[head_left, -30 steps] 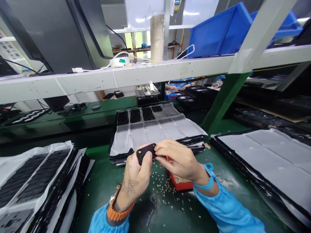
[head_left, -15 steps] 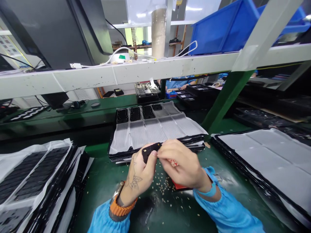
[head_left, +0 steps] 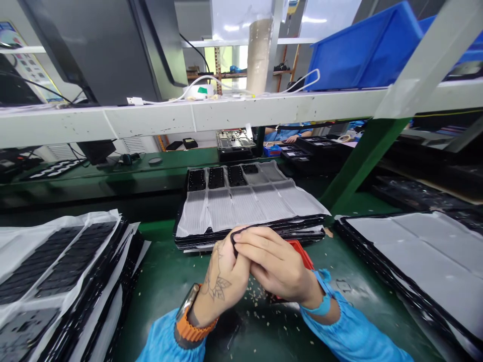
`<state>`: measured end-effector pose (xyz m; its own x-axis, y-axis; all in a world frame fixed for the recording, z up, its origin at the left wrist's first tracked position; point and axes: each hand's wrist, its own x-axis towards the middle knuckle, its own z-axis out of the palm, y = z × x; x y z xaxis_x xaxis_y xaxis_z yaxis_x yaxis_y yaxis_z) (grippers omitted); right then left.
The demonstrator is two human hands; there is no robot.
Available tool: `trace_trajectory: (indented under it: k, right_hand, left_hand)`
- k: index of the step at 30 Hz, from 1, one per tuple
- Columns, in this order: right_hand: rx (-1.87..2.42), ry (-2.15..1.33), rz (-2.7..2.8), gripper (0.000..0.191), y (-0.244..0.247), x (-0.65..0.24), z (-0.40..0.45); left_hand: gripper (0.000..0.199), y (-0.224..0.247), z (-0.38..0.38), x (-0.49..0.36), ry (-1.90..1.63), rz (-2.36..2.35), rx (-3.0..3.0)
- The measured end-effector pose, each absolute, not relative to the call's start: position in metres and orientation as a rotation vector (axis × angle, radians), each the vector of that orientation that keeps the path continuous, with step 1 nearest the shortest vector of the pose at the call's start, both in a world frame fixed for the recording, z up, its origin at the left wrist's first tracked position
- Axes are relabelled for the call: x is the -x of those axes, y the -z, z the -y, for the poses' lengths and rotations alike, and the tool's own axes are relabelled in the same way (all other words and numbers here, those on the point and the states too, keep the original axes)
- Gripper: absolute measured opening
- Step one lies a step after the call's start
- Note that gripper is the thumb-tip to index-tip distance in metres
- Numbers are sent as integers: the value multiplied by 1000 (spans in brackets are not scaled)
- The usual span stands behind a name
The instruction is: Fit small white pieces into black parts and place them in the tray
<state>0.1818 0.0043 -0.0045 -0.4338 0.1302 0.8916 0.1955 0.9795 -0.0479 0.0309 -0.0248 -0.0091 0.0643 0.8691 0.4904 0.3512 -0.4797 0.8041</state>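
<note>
My left hand (head_left: 223, 279) is closed around a small flat black part (head_left: 233, 243), held up over the green worktop. My right hand (head_left: 281, 266) lies against it, its bent fingers pressed onto the face of the part, so most of it is hidden. Whether anything small sits under the right fingertips, I cannot tell. Behind my right hand a red tray (head_left: 301, 252) shows partly. Tiny pale pieces (head_left: 257, 311) are scattered on the worktop below both hands. Just beyond them is a stack of trays (head_left: 247, 206) with white liners and several black parts in its far row.
At left stands a tall stack of trays (head_left: 71, 261) full of black parts. Another stack with white liners (head_left: 415, 246) is at right. A white shelf beam (head_left: 226, 118) crosses above, carrying a blue bin (head_left: 362, 55). A green post (head_left: 366, 166) rises at right. A co-worker's arm (head_left: 294, 137) shows behind.
My right fingers have gone from pinching at the part's edge to lying flat across it, covering its face. More of the red tray shows. The camera view has shifted slightly.
</note>
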Motion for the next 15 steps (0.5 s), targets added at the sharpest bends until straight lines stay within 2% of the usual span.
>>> trace_trajectory:
  k: [6, 15]
  right_hand:
    - [224, 86, 2044, 35, 2, -183, -1]
    - [247, 91, 2069, 31, -5, -184, 0]
  left_hand:
    - [33, 16, 33, -29, -1399, -1360, -1940]
    - [29, 9, 31, -27, -1327, -1248, -1967]
